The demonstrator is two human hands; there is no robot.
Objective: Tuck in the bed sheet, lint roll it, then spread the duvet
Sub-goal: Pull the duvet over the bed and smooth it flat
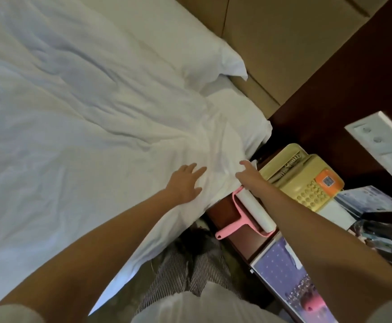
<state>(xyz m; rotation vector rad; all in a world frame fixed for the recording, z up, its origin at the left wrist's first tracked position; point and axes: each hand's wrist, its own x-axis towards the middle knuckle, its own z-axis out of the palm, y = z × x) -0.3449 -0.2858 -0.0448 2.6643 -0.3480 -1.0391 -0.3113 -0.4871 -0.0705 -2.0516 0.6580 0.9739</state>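
A white, wrinkled duvet [78, 117] covers the bed and hangs over its near edge. My left hand [187, 181] rests flat on the cloth near the bed's side, fingers spread. My right hand [248, 174] reaches along the bed's edge with fingers extended, touching the white fabric there. A pink lint roller [248, 213] with a white roll lies on the nightstand just under my right wrist. A white pillow [190, 50] lies at the head of the bed.
A dark wooden nightstand [227, 213] stands close beside the bed. On it sit a beige telephone [307, 178], printed cards [281, 273] and a glass ashtray [388, 238]. A tan padded headboard [283, 43] and a switch panel [386, 141] are behind.
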